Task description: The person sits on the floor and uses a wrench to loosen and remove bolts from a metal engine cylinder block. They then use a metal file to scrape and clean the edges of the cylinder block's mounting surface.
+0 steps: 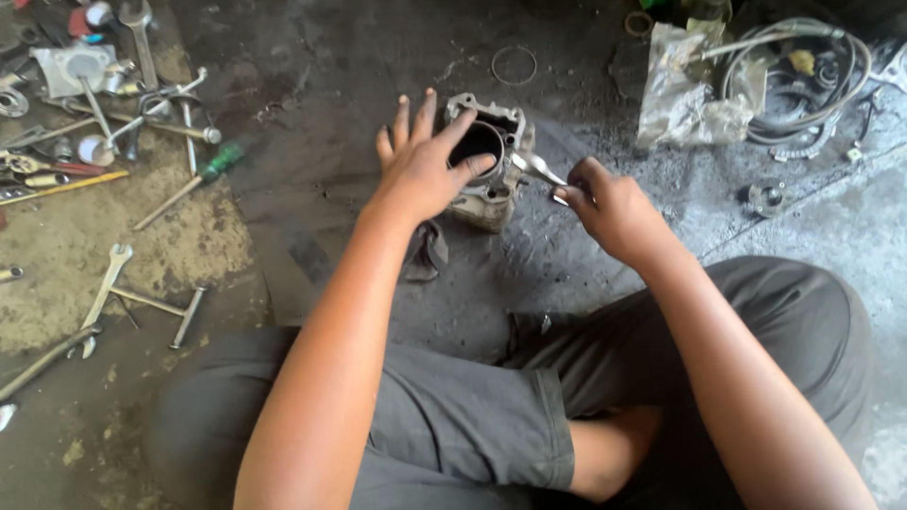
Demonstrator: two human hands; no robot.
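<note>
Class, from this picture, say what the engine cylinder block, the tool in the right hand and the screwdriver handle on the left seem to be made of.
Engine cylinder block: probably cast aluminium, dull grey, rough and grimy, with a smooth dark bore.
Tool in the right hand: bright polished steel by its shine; its type is unclear.
Screwdriver handle: likely plastic, glossy green; its shaft looks like plain metal.

The floor (312, 85) was dark and greasy. An engine cylinder (487, 161) stood on it under the fingers (444, 132). Wrenches (104, 288) and a green-handled screwdriver (189, 184) lay left of them, a plastic bag (685, 94) and cables (803, 85) to the right.
</note>
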